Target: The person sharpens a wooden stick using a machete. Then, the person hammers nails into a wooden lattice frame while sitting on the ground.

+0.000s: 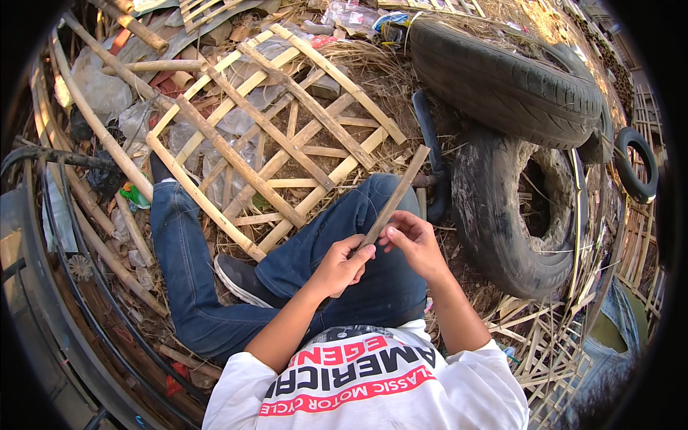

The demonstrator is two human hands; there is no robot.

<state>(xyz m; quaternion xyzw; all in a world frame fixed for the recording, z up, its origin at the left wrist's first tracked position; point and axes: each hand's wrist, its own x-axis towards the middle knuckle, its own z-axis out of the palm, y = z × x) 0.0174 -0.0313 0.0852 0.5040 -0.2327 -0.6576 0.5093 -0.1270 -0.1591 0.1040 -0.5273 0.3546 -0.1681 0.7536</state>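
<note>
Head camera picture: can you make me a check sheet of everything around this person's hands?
Surface: dirt ground strewn with dry straw.
Job's things: thin bamboo strip, held at its lower end by left hand and right hand.
Clutter: bamboo lattice frame across the legs, loose poles, plastic scraps.
Fingers: both hands pinch the strip.
Cables: black hose at left.
Surroundings: two big tyres, more lattice panels.
</note>
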